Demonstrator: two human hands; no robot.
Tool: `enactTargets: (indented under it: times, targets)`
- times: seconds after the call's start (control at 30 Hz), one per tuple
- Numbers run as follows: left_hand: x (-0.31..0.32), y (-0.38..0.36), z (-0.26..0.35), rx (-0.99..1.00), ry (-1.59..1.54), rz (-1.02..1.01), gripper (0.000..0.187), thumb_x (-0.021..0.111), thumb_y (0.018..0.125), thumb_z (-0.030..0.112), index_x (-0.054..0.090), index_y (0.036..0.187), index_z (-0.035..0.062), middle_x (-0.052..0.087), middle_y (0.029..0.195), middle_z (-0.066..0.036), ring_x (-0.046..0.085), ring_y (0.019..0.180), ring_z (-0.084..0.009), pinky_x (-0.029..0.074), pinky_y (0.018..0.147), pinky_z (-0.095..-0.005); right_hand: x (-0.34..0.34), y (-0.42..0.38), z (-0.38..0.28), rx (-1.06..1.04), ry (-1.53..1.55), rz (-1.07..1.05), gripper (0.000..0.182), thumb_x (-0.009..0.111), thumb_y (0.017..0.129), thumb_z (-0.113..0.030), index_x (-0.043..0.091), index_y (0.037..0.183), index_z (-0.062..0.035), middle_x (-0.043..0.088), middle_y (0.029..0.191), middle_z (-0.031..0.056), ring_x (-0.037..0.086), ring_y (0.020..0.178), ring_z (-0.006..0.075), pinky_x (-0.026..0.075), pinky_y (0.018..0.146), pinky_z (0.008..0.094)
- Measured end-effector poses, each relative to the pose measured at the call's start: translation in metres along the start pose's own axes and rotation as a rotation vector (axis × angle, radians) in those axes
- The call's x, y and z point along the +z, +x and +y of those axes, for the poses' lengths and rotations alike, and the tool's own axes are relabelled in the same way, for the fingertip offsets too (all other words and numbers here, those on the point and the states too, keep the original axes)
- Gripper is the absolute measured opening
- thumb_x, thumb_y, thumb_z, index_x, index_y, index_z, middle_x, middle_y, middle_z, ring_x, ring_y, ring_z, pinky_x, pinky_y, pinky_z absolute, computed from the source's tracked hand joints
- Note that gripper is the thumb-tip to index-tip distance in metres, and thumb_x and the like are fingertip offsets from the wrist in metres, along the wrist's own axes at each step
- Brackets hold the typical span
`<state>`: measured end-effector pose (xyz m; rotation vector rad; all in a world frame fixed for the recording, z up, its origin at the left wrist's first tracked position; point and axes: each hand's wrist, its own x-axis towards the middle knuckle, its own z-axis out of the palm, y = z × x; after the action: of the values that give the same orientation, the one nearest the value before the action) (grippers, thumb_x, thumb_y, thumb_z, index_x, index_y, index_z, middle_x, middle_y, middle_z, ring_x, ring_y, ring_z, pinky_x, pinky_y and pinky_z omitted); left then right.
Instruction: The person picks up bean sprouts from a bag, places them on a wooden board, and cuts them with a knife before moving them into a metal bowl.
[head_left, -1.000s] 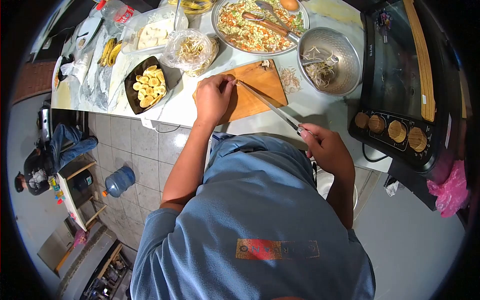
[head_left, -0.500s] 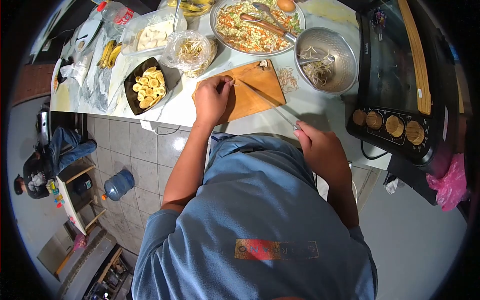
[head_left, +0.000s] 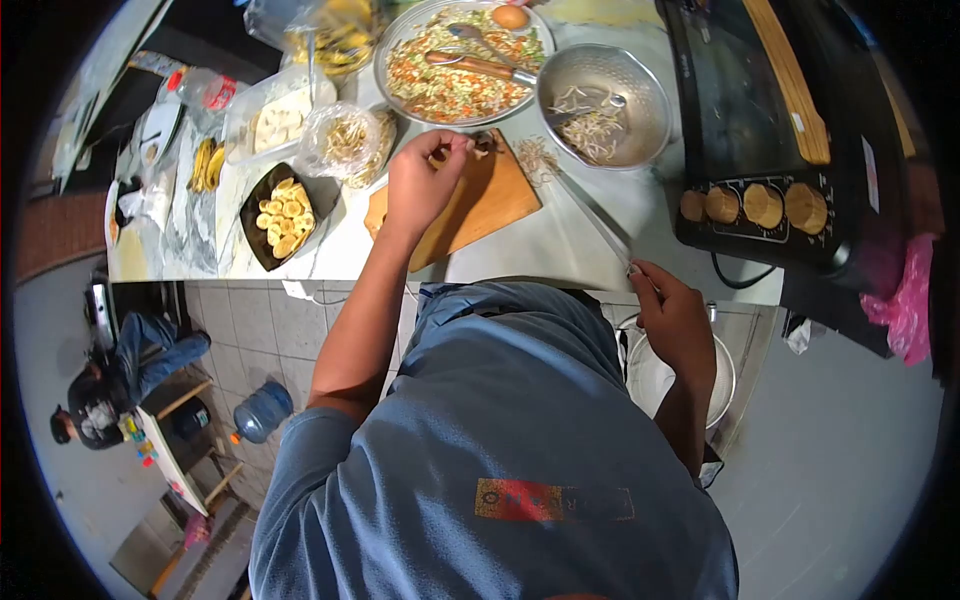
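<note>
My left hand (head_left: 422,185) is over the wooden cutting board (head_left: 500,205), thumb and fingertips pinched together. Whatever they hold is too small to make out. A small pale and dark scrap (head_left: 482,146) lies by the board's far edge, close to those fingertips. In my right hand (head_left: 676,312) is the handle of a knife (head_left: 597,220). Its blade points away to the left, beside the board, with the tip near a thin heap of sprout scraps (head_left: 536,160). Beyond the blade stands a metal bowl (head_left: 650,95) with bean sprouts (head_left: 592,136) in it.
A tray (head_left: 381,70) of chopped vegetables carries an egg (head_left: 510,17) and utensils. Left of the board are a plastic bag of sprouts (head_left: 350,142), a black dish (head_left: 252,218) of banana slices and a tub (head_left: 240,125). An oven (head_left: 730,120) stands right. Someone (head_left: 105,400) sits far left.
The view has shifted. My left hand has moved toward the board's far edge. The knife has swung right, from over the board to beside it near the sprout scraps.
</note>
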<state>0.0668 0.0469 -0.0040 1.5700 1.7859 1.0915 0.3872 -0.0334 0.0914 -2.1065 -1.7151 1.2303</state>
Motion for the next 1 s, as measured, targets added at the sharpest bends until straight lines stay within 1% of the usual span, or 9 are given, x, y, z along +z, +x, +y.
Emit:
enactTargets:
  times: [0.23, 0.27, 0.37, 0.57, 0.7, 0.77, 0.9, 0.97, 1.0]
  targets:
    - [0.059, 0.049, 0.049, 0.141, -0.125, -0.12, 0.019, 0.074, 0.089, 0.02, 0.075, 0.098, 0.0028, 0.074, 0.083, -0.007, 0.062, 0.068, -0.0152, 0.052, 0.068, -0.0305, 0.014, -0.026, 0.022, 0.095, 0.174, 0.003, 0.035, 0.063, 0.098, -0.03, 0.07, 0.121, -0.0045, 0.071, 0.084, 0.0217, 0.072, 0.073, 0.0295, 0.052, 0.07, 0.0362]
    - [0.066, 0.053, 0.053, 0.147, -0.1, -0.156, 0.023, 0.073, 0.094, 0.022, 0.075, 0.104, 0.0015, 0.074, 0.086, -0.003, 0.059, 0.071, -0.0085, 0.05, 0.068, -0.0271, 0.015, -0.03, 0.025, 0.089, 0.176, 0.005, 0.036, 0.063, 0.098, -0.032, 0.07, 0.12, -0.0046, 0.072, 0.089, 0.0222, 0.073, 0.079, 0.0316, 0.053, 0.073, 0.037]
    - [0.078, 0.059, 0.064, 0.11, -0.018, -0.155, 0.025, 0.071, 0.096, 0.024, 0.076, 0.107, 0.0026, 0.074, 0.086, -0.004, 0.06, 0.072, -0.0094, 0.05, 0.069, -0.0275, 0.022, -0.036, 0.037, 0.069, 0.185, 0.045, 0.037, 0.063, 0.098, -0.033, 0.071, 0.121, -0.0053, 0.073, 0.093, 0.0223, 0.074, 0.086, 0.0337, 0.054, 0.077, 0.038]
    - [0.065, 0.059, 0.04, 0.16, -0.087, -0.161, 0.024, 0.069, 0.097, 0.021, 0.075, 0.111, 0.0023, 0.075, 0.09, -0.004, 0.063, 0.077, -0.0079, 0.05, 0.07, -0.0259, 0.022, -0.04, 0.039, 0.093, 0.223, 0.034, 0.037, 0.062, 0.099, -0.035, 0.071, 0.121, -0.0069, 0.073, 0.094, 0.022, 0.074, 0.087, 0.034, 0.054, 0.078, 0.0382]
    - [0.028, 0.049, 0.026, 0.009, -0.094, -0.161, 0.021, 0.072, 0.095, 0.014, 0.074, 0.111, -0.0005, 0.075, 0.096, -0.004, 0.065, 0.081, -0.0078, 0.052, 0.075, -0.0242, 0.016, -0.031, 0.026, 0.129, 0.19, -0.058, 0.037, 0.062, 0.099, -0.035, 0.07, 0.123, -0.0083, 0.073, 0.095, 0.0225, 0.074, 0.086, 0.0333, 0.054, 0.078, 0.0373]
    - [0.01, 0.042, 0.01, 0.014, -0.1, -0.072, 0.017, 0.074, 0.091, 0.013, 0.076, 0.102, 0.0005, 0.077, 0.091, -0.007, 0.064, 0.071, -0.0089, 0.053, 0.069, -0.0266, 0.017, -0.024, 0.022, 0.056, 0.205, -0.076, 0.038, 0.064, 0.099, -0.03, 0.068, 0.128, -0.0062, 0.067, 0.07, 0.0051, 0.059, 0.058, 0.0093, 0.046, 0.058, 0.0262]
    - [-0.032, 0.021, -0.012, -0.046, -0.17, 0.037, 0.019, 0.075, 0.092, 0.017, 0.074, 0.101, -0.0003, 0.074, 0.082, -0.005, 0.062, 0.073, -0.0058, 0.051, 0.067, -0.0245, 0.023, -0.006, 0.013, -0.087, 0.134, -0.077, 0.036, 0.064, 0.099, -0.029, 0.069, 0.127, -0.0072, 0.066, 0.069, 0.0054, 0.058, 0.058, 0.0097, 0.046, 0.059, 0.0269]
    - [-0.049, 0.008, -0.015, -0.06, -0.246, 0.073, 0.023, 0.072, 0.096, 0.02, 0.073, 0.102, -0.0014, 0.072, 0.079, -0.006, 0.061, 0.071, -0.0058, 0.05, 0.066, -0.0242, 0.023, 0.002, 0.003, -0.082, 0.088, -0.123, 0.037, 0.063, 0.097, -0.035, 0.07, 0.125, -0.012, 0.074, 0.092, 0.0192, 0.073, 0.085, 0.0338, 0.054, 0.08, 0.0383]
    - [-0.06, 0.0, -0.016, -0.169, -0.133, 0.042, 0.025, 0.07, 0.097, 0.022, 0.073, 0.102, -0.0021, 0.072, 0.078, -0.006, 0.061, 0.07, -0.0065, 0.05, 0.066, -0.0248, 0.023, 0.005, -0.002, -0.097, 0.076, -0.139, 0.037, 0.063, 0.097, -0.035, 0.07, 0.125, -0.012, 0.074, 0.092, 0.0192, 0.073, 0.085, 0.0338, 0.054, 0.08, 0.0383]
